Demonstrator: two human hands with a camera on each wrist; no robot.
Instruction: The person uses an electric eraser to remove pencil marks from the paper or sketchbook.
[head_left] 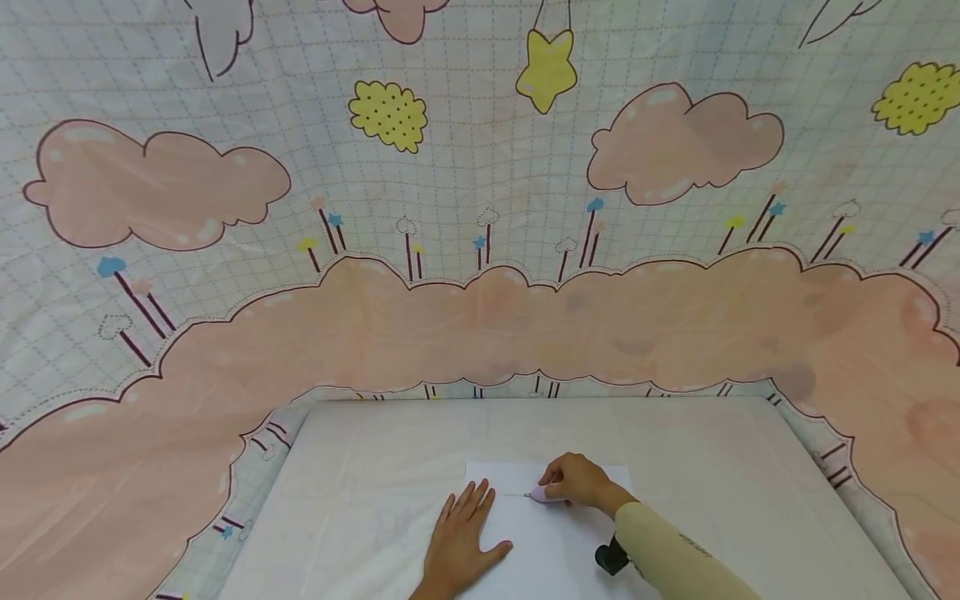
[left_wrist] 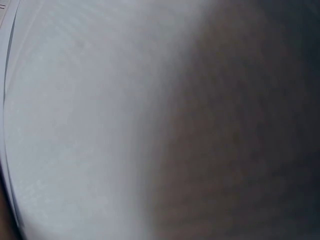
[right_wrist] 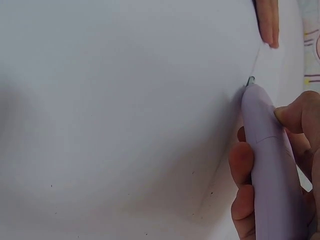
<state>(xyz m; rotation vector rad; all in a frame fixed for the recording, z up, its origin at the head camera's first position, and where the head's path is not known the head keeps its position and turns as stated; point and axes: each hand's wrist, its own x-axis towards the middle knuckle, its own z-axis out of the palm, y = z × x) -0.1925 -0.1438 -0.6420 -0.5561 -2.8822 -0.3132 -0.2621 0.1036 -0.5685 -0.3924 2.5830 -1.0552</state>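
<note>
On the table (head_left: 360,467), the paper (head_left: 540,550) lies under the flat left hand (head_left: 459,542). The right hand (head_left: 577,481) grips the pen (right_wrist: 272,165), axis pointing leftward, tip on the paper near the left fingers (right_wrist: 268,22).

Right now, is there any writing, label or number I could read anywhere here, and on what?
None: no words or numbers can be read.
The sheet of paper bears only a thin line.
The lilac pen shows no label.
The backdrop cloth carries only cartoon pictures.

paper (head_left: 551,533) on table (head_left: 360,500), backdrop (head_left: 480,317) behind
</note>
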